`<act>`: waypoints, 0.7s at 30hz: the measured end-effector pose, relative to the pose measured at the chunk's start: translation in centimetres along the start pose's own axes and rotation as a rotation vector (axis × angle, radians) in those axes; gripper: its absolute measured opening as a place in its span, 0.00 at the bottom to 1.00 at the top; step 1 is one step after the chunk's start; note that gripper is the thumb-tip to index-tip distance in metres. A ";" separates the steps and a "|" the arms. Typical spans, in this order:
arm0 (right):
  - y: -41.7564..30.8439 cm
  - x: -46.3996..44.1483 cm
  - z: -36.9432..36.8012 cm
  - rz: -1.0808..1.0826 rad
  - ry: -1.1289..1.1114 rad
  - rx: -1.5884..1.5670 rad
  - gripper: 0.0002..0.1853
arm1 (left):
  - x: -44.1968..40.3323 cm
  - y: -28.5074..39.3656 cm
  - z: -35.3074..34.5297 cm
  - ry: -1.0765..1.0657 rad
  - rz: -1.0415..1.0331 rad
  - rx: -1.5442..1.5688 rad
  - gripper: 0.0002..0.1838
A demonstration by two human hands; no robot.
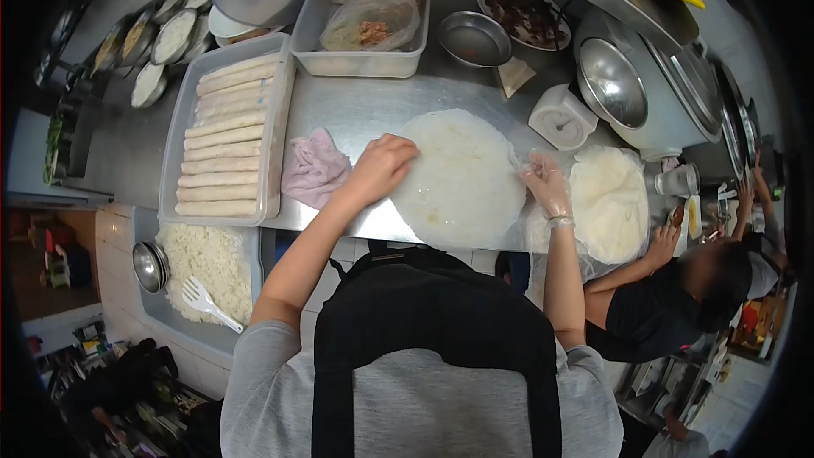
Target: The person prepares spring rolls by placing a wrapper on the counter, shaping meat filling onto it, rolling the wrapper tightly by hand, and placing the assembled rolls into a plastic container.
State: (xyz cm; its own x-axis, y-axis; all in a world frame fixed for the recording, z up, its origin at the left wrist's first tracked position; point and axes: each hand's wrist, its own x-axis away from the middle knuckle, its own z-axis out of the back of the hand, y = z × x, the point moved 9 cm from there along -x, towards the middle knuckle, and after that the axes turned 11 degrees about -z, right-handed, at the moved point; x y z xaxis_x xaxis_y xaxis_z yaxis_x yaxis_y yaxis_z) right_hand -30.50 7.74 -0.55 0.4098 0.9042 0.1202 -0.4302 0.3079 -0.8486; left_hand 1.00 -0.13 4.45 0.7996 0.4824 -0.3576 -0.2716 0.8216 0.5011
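Note:
A round, thin, whitish sheet (459,178) lies flat on the steel counter in front of me. At its left edge is my left hand (382,171), bare, with its fingers curled together; whatever they pinch is hidden. My right hand (545,183) wears a clear plastic glove and touches the sheet's right edge, fingers bent and pressed together. A stack of pale round sheets (609,203) in clear plastic lies just right of that hand. Left of my left hand rests a crumpled pink cloth (315,168).
Long pale rolls fill a plastic tray (286,110) at left. Behind stand a tub (356,64), a metal bowl (475,38) and a white scale (562,118). Rice (206,265) with a white spatula (209,304) is at lower left. Another person (670,288) works at right.

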 end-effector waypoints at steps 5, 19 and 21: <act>-0.8 1.4 0.5 -0.116 0.091 0.290 0.21 | -0.8 0.3 -1.5 -0.102 -0.028 -0.070 0.19; -10.0 -0.5 -4.2 0.487 0.152 0.236 0.12 | 4.6 -1.4 3.0 0.169 0.126 -0.051 0.18; -11.7 0.6 -6.0 0.630 0.111 0.301 0.12 | 5.4 -1.9 4.1 0.232 0.178 -0.051 0.15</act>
State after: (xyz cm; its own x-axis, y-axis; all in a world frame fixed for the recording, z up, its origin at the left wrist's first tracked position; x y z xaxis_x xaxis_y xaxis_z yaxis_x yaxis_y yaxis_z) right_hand -20.39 2.95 6.33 0.0821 0.9066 -0.4140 -0.8097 -0.1815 -0.5580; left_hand 8.00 -0.37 4.80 0.5947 0.6720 -0.4414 -0.4277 0.7293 0.5341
